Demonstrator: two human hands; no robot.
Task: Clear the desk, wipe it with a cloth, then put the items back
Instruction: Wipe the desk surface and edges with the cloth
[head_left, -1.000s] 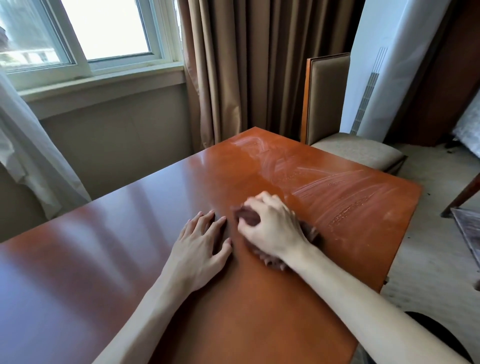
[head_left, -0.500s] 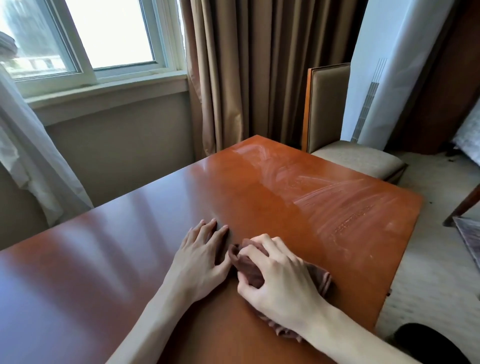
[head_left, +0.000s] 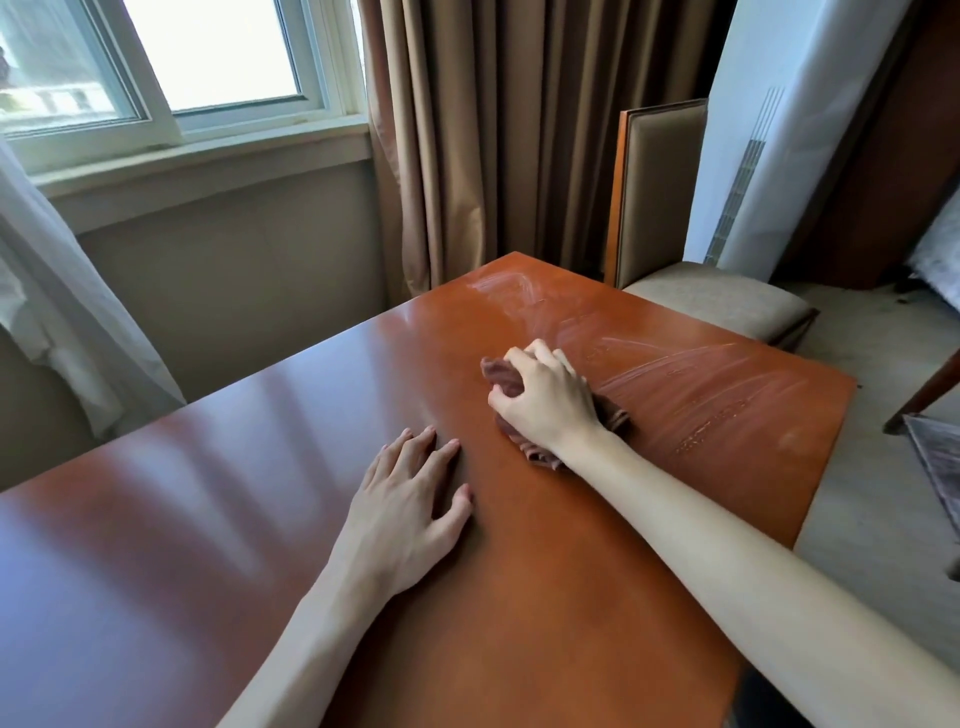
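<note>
Desk (head_left: 322, 519): glossy reddish-brown wood, filling the lower frame, far corner at 12 o'clock, right edge running down toward 5 o'clock. Streaked with pale wipe marks (head_left: 691, 384) across the far right part, from 12 round to 3 o'clock of the cloth. Cloth (head_left: 501, 375): dark brownish-red, bunched, lying on the wood right of centre, mostly covered; edges showing at 10 o'clock and at 5 o'clock of the knuckles. Right hand (head_left: 545, 402): on top of the cloth, fingers curled over it and gripping, forearm stretching back toward 4 o'clock. Left hand (head_left: 410, 506): flat on the bare wood at 7 o'clock of the cloth, near but apart from it, fingers straight and slightly spread, holding nothing. Beyond the far edge: upholstered chair (head_left: 670, 228) at 2 o'clock, brown curtain (head_left: 493, 135) at 12, window (head_left: 208, 57) at 10, white sheer curtain (head_left: 57, 291) at 9.
</note>
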